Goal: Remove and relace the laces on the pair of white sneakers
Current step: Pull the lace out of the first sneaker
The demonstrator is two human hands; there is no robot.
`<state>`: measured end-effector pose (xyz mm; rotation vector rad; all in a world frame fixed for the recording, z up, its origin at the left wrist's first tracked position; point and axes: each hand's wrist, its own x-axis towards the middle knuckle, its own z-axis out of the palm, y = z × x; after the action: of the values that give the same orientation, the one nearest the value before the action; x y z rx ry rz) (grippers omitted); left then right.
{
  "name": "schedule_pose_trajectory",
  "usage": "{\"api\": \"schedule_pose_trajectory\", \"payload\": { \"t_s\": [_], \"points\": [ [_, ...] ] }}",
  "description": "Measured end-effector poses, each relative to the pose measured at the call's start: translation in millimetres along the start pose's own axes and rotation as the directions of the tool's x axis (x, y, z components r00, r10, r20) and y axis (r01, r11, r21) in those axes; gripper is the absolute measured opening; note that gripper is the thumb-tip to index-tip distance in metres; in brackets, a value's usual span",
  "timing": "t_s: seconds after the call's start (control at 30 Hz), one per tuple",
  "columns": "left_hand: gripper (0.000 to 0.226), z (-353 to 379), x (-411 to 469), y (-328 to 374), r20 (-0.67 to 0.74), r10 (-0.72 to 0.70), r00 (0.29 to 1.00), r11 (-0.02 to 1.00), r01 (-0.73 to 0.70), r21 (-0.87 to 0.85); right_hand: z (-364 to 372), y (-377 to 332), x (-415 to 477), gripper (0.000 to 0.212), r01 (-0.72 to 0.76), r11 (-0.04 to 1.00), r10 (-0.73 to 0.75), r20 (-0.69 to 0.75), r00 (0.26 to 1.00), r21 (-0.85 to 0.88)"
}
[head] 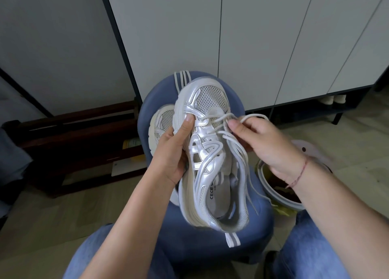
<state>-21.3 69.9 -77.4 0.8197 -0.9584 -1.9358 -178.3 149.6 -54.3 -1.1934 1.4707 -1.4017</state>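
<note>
A white and silver sneaker (pixel 207 152) is held up over a blue stool (pixel 212 243), toe pointing away from me. My left hand (pixel 174 150) grips its left side, thumb lying along the upper near the eyelets. My right hand (pixel 261 144) pinches a loop of the white lace (pixel 242 118) near the top eyelets. Loose lace ends hang down the sneaker's right side. The second white sneaker (pixel 161 125) lies on the stool behind my left hand, mostly hidden.
A grey cabinet (pixel 231 36) with dark framing stands just behind the stool. A dark wooden rack (pixel 73 135) sits low on the left. A round bin (pixel 280 186) with an open lid is on the floor at right. My jeans-clad knees flank the stool.
</note>
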Motion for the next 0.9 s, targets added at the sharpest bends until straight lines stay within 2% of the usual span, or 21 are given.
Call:
{"api": "schedule_pose_trajectory", "payload": {
  "t_s": [0.1, 0.17, 0.27, 0.33, 0.37, 0.43, 0.5, 0.53, 0.57, 0.63, 0.7, 0.77, 0.83, 0.9],
  "points": [
    [0.063, -0.5, -0.8, 0.9, -0.004, -0.005, 1.0, 1.0, 0.005, 0.0, -4.3, 0.2, 4.2, 0.026, 0.043, 0.996, -0.04, -0.035, 0.999, 0.08],
    [0.063, -1.0, -1.1, 1.9, -0.005, -0.009, 1.0, 1.0, 0.009, -0.001, -11.8, 0.3, 10.1, 0.029, 0.04, 0.952, -0.009, -0.102, 0.995, 0.304],
    [0.066, -1.1, -0.8, 2.4, -0.01, -0.01, 1.0, 1.0, 0.01, -0.008, -27.5, -2.2, 17.3, 0.03, 0.013, 0.749, 0.103, -0.136, 0.985, 0.663],
    [0.065, -0.8, -0.7, 1.9, -0.012, -0.004, 1.0, 1.0, 0.004, -0.009, -34.9, -1.2, 19.7, 0.033, -0.002, 0.654, 0.165, -0.14, 0.976, 0.757],
    [0.064, -0.7, -0.6, 1.5, -0.01, -0.002, 1.0, 1.0, 0.002, -0.005, -35.6, -0.3, 19.5, 0.034, -0.015, 0.655, 0.184, -0.141, 0.973, 0.756],
    [0.063, -0.6, -0.6, 1.1, -0.008, -0.001, 1.0, 1.0, 0.001, 0.002, -31.3, 2.5, 17.2, 0.034, -0.053, 0.773, 0.182, -0.141, 0.973, 0.632],
    [0.063, -0.5, -0.4, 0.7, -0.014, -0.005, 1.0, 1.0, 0.005, 0.005, -19.9, 3.5, 11.5, 0.036, -0.075, 0.945, 0.119, -0.123, 0.985, 0.319],
    [0.064, -0.4, -0.1, 0.7, -0.013, -0.006, 1.0, 1.0, 0.006, 0.007, -13.2, 2.8, 8.1, 0.037, -0.075, 0.987, 0.089, -0.092, 0.992, 0.142],
    [0.064, -0.3, 0.1, 0.8, -0.01, -0.006, 1.0, 1.0, 0.006, 0.009, -7.7, 3.1, 5.6, 0.037, -0.069, 0.998, 0.069, -0.062, 0.996, 0.005],
    [0.063, -0.2, 0.3, 0.9, -0.006, -0.006, 1.0, 1.0, 0.006, 0.01, -2.3, 4.3, 2.8, 0.028, -0.012, 0.994, 0.01, -0.016, 1.0, -0.11],
    [0.062, -0.4, 0.1, 0.6, -0.005, -0.002, 1.0, 1.0, 0.002, 0.007, -3.2, 5.8, 3.3, 0.021, 0.062, 0.987, -0.064, -0.008, 0.998, -0.15],
    [0.062, -0.6, -0.4, 0.5, -0.009, -0.003, 1.0, 1.0, 0.003, 0.006, -6.2, 4.9, 5.5, 0.022, 0.092, 0.99, -0.099, -0.07, 0.993, -0.105],
    [0.062, -0.3, -1.1, 0.9, -0.01, -0.007, 1.0, 1.0, 0.007, 0.0, -11.3, 2.9, 8.8, 0.026, 0.101, 0.991, -0.086, -0.163, 0.983, 0.085],
    [0.062, -0.4, -1.1, 1.3, -0.008, -0.007, 1.0, 1.0, 0.007, -0.005, -21.5, -1.4, 13.0, 0.032, 0.11, 0.934, -0.028, -0.239, 0.971, 0.34]
  ]
}}
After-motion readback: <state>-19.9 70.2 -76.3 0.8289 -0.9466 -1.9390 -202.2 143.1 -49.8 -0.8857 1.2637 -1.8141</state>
